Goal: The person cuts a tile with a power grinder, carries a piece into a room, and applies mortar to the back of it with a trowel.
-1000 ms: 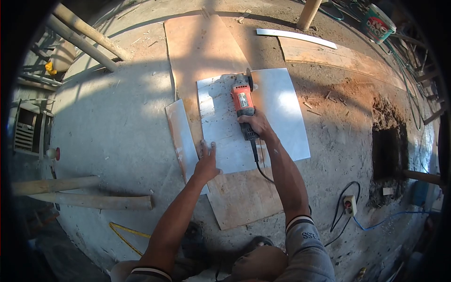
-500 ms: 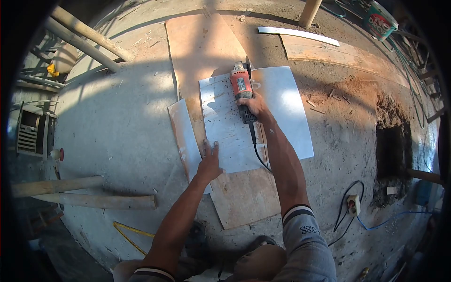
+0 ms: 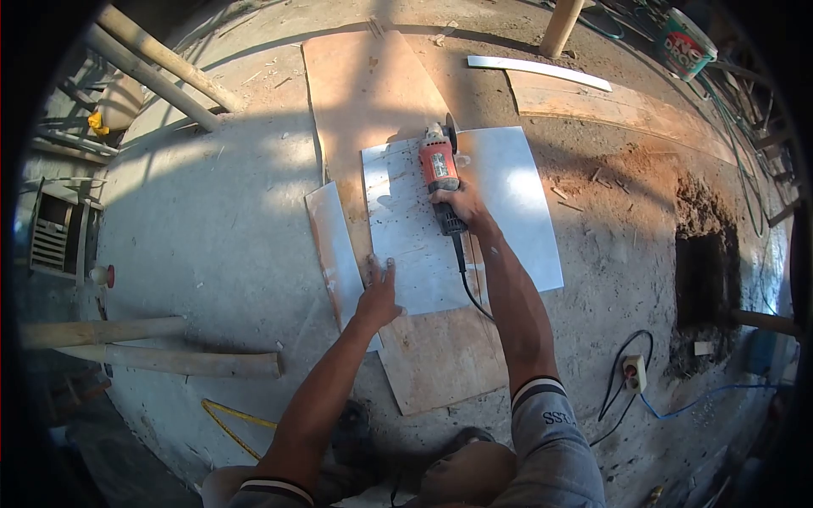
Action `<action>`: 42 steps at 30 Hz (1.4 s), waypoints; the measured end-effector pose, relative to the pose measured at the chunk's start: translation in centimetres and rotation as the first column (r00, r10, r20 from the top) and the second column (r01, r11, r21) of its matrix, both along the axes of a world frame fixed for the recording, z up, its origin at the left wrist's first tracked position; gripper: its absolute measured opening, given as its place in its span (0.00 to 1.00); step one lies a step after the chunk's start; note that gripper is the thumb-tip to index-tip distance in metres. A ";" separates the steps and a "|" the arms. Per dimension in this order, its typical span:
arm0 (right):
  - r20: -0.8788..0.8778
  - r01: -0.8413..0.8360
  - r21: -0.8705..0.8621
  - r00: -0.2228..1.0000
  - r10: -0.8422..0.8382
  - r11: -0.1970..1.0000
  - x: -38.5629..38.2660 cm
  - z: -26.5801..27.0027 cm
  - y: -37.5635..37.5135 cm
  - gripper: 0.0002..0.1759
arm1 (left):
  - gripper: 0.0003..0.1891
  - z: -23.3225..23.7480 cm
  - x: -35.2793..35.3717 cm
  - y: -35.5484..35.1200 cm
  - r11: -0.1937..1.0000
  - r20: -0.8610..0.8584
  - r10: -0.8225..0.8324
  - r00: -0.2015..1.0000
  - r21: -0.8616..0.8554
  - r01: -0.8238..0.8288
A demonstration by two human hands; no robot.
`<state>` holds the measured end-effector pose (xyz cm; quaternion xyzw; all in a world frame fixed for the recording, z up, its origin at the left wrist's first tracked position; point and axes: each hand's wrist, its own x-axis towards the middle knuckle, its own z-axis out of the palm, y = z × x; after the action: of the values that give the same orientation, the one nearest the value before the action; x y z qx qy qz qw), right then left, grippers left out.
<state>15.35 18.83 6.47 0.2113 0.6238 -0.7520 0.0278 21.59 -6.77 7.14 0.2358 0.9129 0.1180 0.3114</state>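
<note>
My right hand [image 3: 461, 206] is wrapped round the black rear grip of a red angle grinder [image 3: 439, 162]. The grinder's disc [image 3: 450, 134] stands on edge at the far rim of a white sheet [image 3: 521, 212]. Dust and a brownish line mark the sheet around the tool. At the sheet's near left edge, my left hand [image 3: 378, 296] lies with its fingers spread. Under the sheet is a plywood board [image 3: 440, 364], showing at both ends. A narrow white strip [image 3: 332, 241] lies left of my left hand, overlapping the board's side.
A grey power socket [image 3: 633, 372] with cables lies at right, near a dark pit [image 3: 707, 279]. Bamboo poles [image 3: 186, 362] lie at left. A long white strip [image 3: 542, 71] rests on a plank [image 3: 627, 112] at the back. A bucket [image 3: 682, 46] stands at the far right.
The grinder and my right hand have moved slightly nearer to me and to the right. My left hand stays at the sheet's edge.
</note>
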 end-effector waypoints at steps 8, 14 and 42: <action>0.005 0.020 -0.028 1.000 -0.020 0.999 0.9 0.7 -0.5 0.24 | 0.59 0.2 -0.2 0.0 0.999 0.052 0.028 0.998 0.023 -0.030; 0.085 -0.014 0.135 0.996 0.002 0.991 8.5 0.9 -2.7 0.29 | 0.59 0.1 0.0 0.0 1.000 -0.012 0.000 1.000 0.002 0.000; 0.005 0.016 -0.017 1.000 -0.016 1.000 0.1 0.7 -0.2 0.23 | 0.60 -0.1 0.0 0.0 1.000 -0.018 0.002 1.000 -0.002 -0.002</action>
<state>15.43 18.67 7.14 0.2180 0.6154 -0.7570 0.0253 21.59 -6.78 6.99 0.2357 0.9161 0.1153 0.3032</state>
